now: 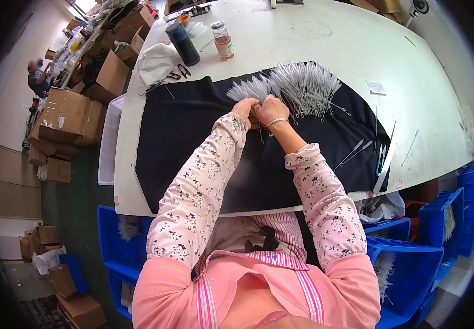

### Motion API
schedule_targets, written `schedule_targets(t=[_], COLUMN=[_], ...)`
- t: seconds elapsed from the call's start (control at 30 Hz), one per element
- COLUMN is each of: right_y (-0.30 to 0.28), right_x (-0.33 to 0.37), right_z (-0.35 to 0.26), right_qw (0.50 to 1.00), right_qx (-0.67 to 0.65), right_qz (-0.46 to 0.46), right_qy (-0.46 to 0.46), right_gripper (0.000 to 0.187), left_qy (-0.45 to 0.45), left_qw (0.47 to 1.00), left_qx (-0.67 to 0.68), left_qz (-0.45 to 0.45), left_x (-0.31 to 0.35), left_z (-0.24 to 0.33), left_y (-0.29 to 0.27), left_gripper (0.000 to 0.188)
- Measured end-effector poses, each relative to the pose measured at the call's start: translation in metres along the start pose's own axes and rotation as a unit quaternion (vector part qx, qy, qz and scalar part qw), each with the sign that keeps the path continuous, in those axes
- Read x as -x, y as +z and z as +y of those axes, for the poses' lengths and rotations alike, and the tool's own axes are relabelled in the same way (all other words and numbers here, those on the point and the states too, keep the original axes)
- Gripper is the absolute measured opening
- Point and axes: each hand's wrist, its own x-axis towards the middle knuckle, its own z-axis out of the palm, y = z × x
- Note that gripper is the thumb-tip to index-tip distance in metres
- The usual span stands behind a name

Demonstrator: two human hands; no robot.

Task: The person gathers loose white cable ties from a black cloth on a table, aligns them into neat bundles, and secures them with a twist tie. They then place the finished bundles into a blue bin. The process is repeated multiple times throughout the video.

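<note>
Thin wire brushes (308, 90) with white bristles and looped wire ends lie fanned in a thick pile on a dark cloth (187, 148). At the pile's left end, my left hand (245, 111) is closed around the wire stems of a bunch of brushes (248, 89). My right hand (271, 111), with a bracelet at its wrist, is closed right beside it on the same bunch; its fingertips are partly hidden. One looped stem hangs below the hands. Two loose brushes (356, 152) rest on the cloth to the right.
Blue-handled snips (380, 160) and a steel ruler (387, 156) lie at right. A dark flask (182, 45), a glass jar (223, 41) and a white cloth bag (159, 63) stand far left. Blue bins (407, 274) flank me; cardboard boxes (72, 116) and another person (39, 79) are at left.
</note>
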Motion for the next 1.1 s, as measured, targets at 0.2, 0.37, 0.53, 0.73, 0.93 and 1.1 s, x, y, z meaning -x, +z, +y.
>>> schedule_targets(t=[0.2, 0.37, 0.53, 0.73, 0.93, 1.1], right_y=[-0.007, 0.007, -0.026, -0.016, 0.004, 0.018], right_x=[0.01, 0.008, 0.004, 0.005, -0.001, -0.01], right_z=[-0.007, 0.023, 0.03, 0.043, 0.037, 0.037], right_qw=[0.998, 0.977, 0.984, 1.0, 0.998, 0.983], right_qx=[-0.053, -0.106, -0.077, 0.029, -0.053, -0.137], right_qz=[-0.019, 0.032, 0.146, -0.008, -0.024, -0.118], right_qy=[-0.043, -0.182, -0.07, -0.01, 0.001, -0.006], right_gripper=[0.037, 0.028, 0.028, 0.043, 0.033, 0.034], left_qy=[0.022, -0.061, -0.05, -0.041, -0.022, -0.036], left_qw=[0.997, 0.98, 0.981, 0.992, 0.993, 0.991], left_qx=[0.054, 0.096, 0.114, 0.09, 0.107, 0.093], left_qz=[-0.05, -0.161, -0.148, -0.079, -0.053, -0.093], left_x=[-0.036, -0.029, -0.025, -0.016, -0.021, -0.017], left_z=[-0.014, -0.004, 0.001, -0.003, -0.009, -0.004], left_y=[-0.01, -0.014, -0.03, -0.017, -0.007, -0.005], left_gripper=[0.026, 0.02, 0.008, 0.014, 0.016, 0.017])
